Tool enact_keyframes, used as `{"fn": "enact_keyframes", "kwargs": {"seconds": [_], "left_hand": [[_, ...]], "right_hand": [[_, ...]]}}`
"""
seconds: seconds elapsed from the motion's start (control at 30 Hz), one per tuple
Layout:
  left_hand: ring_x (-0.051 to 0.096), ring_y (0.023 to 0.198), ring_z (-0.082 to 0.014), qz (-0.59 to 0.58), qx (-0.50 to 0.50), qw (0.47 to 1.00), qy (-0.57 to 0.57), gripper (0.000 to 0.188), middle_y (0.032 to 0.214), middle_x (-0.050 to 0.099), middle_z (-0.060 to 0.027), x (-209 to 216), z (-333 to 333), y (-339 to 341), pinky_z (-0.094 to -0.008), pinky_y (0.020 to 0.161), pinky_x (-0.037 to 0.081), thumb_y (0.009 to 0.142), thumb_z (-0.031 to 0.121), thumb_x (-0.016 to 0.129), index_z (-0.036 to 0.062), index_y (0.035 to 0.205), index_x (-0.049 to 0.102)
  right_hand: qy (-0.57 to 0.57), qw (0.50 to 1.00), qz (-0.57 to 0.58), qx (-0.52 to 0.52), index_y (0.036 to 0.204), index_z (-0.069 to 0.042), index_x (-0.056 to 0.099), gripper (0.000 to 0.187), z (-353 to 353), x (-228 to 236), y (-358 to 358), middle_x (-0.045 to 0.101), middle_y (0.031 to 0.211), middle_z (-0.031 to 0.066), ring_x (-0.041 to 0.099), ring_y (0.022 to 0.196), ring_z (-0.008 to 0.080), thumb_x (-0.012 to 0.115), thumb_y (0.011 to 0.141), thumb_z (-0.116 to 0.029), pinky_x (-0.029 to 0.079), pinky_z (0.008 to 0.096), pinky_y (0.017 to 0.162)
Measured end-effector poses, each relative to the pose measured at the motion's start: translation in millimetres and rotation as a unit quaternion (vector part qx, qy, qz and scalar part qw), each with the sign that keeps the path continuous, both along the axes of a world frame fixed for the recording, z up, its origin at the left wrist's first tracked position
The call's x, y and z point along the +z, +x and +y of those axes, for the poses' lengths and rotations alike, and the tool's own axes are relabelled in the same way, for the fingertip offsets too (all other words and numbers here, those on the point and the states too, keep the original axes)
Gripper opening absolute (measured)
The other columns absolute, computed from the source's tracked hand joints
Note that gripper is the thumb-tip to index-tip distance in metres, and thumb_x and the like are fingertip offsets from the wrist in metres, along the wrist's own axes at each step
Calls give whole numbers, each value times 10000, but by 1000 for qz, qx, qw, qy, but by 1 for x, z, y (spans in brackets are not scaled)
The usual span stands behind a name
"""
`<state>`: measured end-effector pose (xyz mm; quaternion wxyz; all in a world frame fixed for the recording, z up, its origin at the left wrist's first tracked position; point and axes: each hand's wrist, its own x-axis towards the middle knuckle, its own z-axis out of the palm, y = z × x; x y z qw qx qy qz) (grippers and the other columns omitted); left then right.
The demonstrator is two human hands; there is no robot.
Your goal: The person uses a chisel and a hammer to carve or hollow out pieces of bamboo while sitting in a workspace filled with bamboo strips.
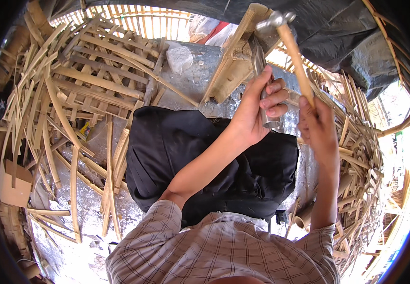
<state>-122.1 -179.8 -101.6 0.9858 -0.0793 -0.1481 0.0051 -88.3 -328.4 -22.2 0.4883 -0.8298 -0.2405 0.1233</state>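
My left hand is closed around a shiny metal tube-shaped tool, which leans up and away from me. Its far end lies over a thick notched wooden beam; whether the two touch, I cannot tell. In my right hand is a ball-peen hammer, gripped low on its pale wooden handle. The steel head is raised near the top, beyond the tool's far end and above the beam's right side. Black cloth covers my lap below both hands.
Split bamboo strips and a woven bamboo lattice pile up at the left. More strips are heaped at the right. A clear plastic bag lies left of the beam, a cardboard box at far left. Dark sheeting hangs behind.
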Motion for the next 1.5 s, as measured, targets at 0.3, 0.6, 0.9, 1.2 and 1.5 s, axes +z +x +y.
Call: {"fn": "enact_keyframes", "kwargs": {"seconds": [0.3,0.6,0.9,1.2,1.5], "left_hand": [[368,493,-16,-38,-22,998,-42,286,739,405,31,-4,-7,8,-173,413,376,1080,299,511,46,946,505],[365,485,-20,0,12,1000,5,214,721,386,28,-13,-15,10,-164,371,366,1073,226,521,61,942,484],[340,472,-28,12,39,998,38,186,719,389,22,-19,-23,14,-168,346,332,1066,185,517,58,932,498],[332,454,-27,18,43,999,10,203,712,393,21,-27,-22,17,-166,323,324,1050,167,547,54,898,474],[321,441,-26,43,39,998,14,173,702,392,24,-21,-27,12,-167,317,313,1041,157,558,50,924,489]], "right_hand": [[-124,943,-306,-28,946,51,553,280,-7,-18,11,503,657,224,418,558,239,571,1044,-211,373,403,537],[-80,947,-285,-128,949,53,573,268,5,-1,16,520,668,207,468,558,244,549,1050,-194,394,413,558],[-119,958,-252,-69,1016,41,576,270,-5,14,26,602,815,293,578,798,491,566,1036,-228,431,513,676],[-201,942,-268,-4,979,36,554,282,-14,24,26,567,696,262,525,663,499,565,1036,-240,410,528,619],[-171,889,-419,67,1001,71,570,288,-20,-30,48,553,675,199,501,569,256,584,1029,-216,422,429,595]]}}
